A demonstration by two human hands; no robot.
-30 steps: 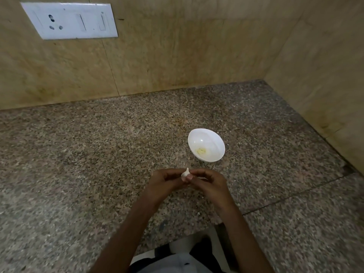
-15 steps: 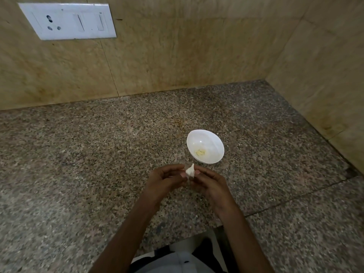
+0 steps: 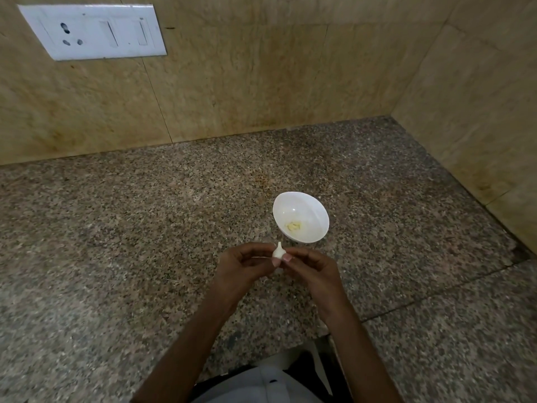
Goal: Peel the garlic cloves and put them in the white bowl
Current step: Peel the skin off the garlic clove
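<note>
A small white garlic clove (image 3: 279, 252) with a pointed tip is pinched between the fingertips of my left hand (image 3: 243, 269) and my right hand (image 3: 311, 269), held above the granite counter. Both thumbs press against it from below. Just beyond the hands stands the white bowl (image 3: 313, 209), upright, with a small yellowish peeled piece of garlic (image 3: 293, 226) lying at its bottom.
The speckled granite counter (image 3: 145, 242) runs into a corner of beige tiled walls at the back and right. A white switch and socket plate (image 3: 93, 32) is on the back wall, upper left. The counter's near edge is by my body.
The clove has been turned between the fingertips, its pointed tip now showing upward. Both hands stay close together in front of the bowl.
</note>
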